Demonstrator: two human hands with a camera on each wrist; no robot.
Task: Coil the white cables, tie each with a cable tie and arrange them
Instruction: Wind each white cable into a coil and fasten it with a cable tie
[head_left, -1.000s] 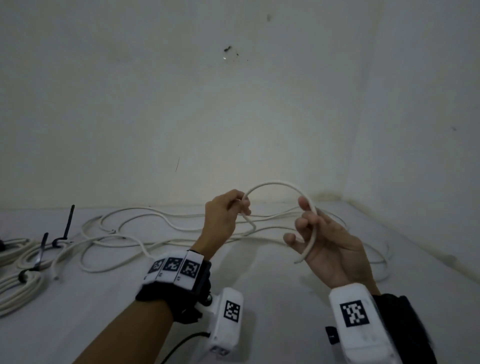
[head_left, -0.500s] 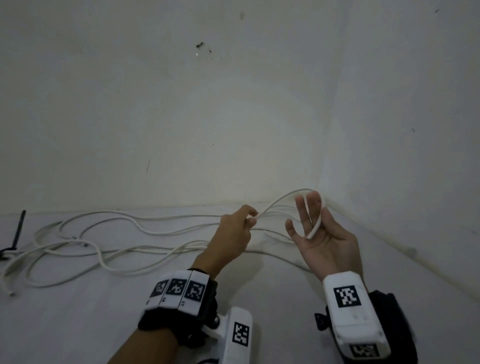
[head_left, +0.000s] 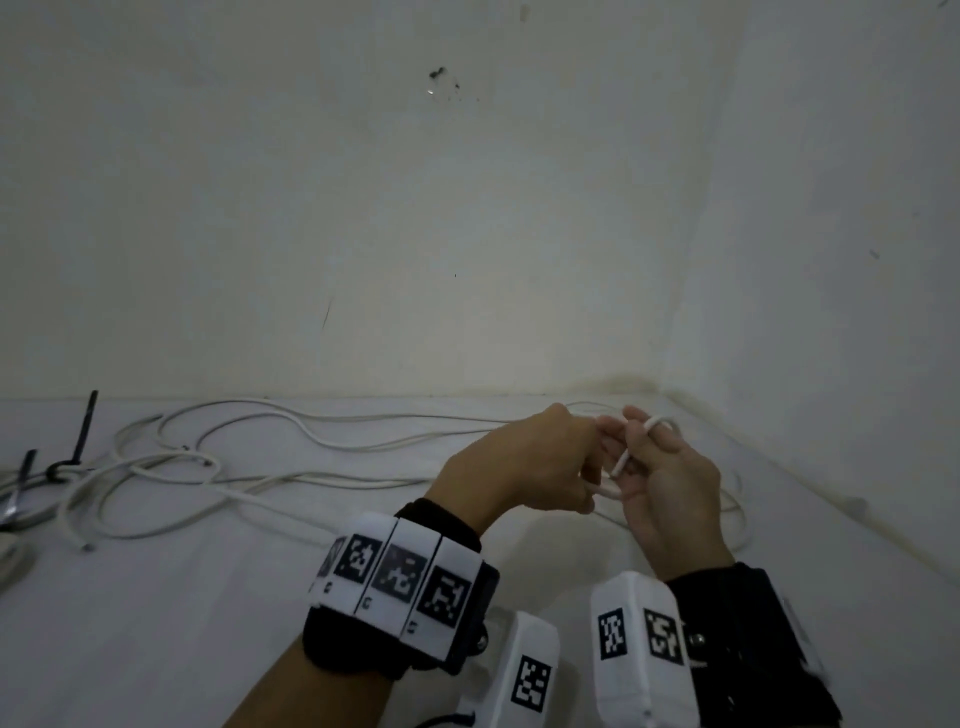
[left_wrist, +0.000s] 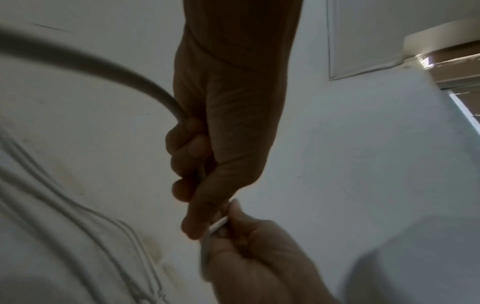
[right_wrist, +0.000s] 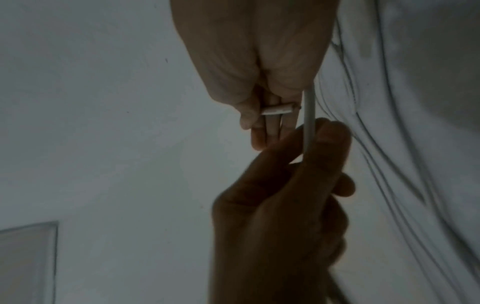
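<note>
A long white cable (head_left: 322, 441) sprawls in loose loops over the white surface. Its near end (head_left: 621, 465) is wound in a small loop over the fingers of my right hand (head_left: 654, 457). In the right wrist view the thumb pins the cable tip (right_wrist: 276, 109) across those fingers. My left hand (head_left: 582, 462) is close against the right one, and its fingers pinch the cable (right_wrist: 309, 115) just beside the loop. In the left wrist view the cable (left_wrist: 103, 67) runs off to the left from my left hand's (left_wrist: 197, 185) grip.
At the far left lie coiled white cables (head_left: 15, 499) bound with black cable ties (head_left: 83, 431), whose tails stick up. A free cable end (head_left: 83, 545) lies front left. Walls (head_left: 831, 312) meet in a corner behind and to the right of my hands.
The wide arch of cable between my hands has shrunk to a small loop on my right fingers. My left hand has moved right, up against the right hand.
</note>
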